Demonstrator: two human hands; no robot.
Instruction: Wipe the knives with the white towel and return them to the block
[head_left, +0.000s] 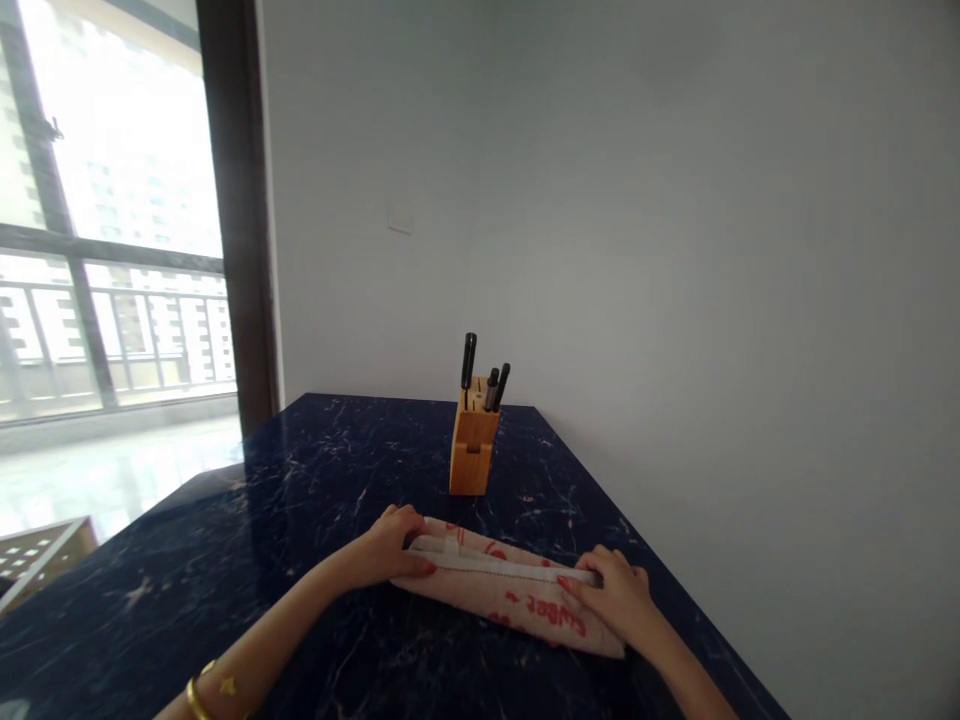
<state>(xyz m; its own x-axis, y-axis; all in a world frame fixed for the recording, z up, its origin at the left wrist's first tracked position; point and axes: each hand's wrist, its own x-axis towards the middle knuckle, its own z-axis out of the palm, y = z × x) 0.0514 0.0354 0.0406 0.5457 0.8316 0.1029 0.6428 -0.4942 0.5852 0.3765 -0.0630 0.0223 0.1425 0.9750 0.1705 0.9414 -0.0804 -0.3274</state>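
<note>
A folded pinkish-white cloth (510, 592) with red lettering and a pale, stitched edge lies across the near part of the dark table. My left hand (395, 548) grips its left end, the thumb on the near side and the fingers over the far side. At the right end, my right hand (609, 588) holds the edge between thumb and curled fingers. Behind the cloth stands a wooden knife block (472, 455) with several black-handled tools upright in it; neither hand touches it.
The dark blue marbled table (337, 450) runs back to a grey wall. Another wall rises along its right edge. At the left are a large window (135, 150) and, lower down, part of a light perforated piece of furniture (45, 555).
</note>
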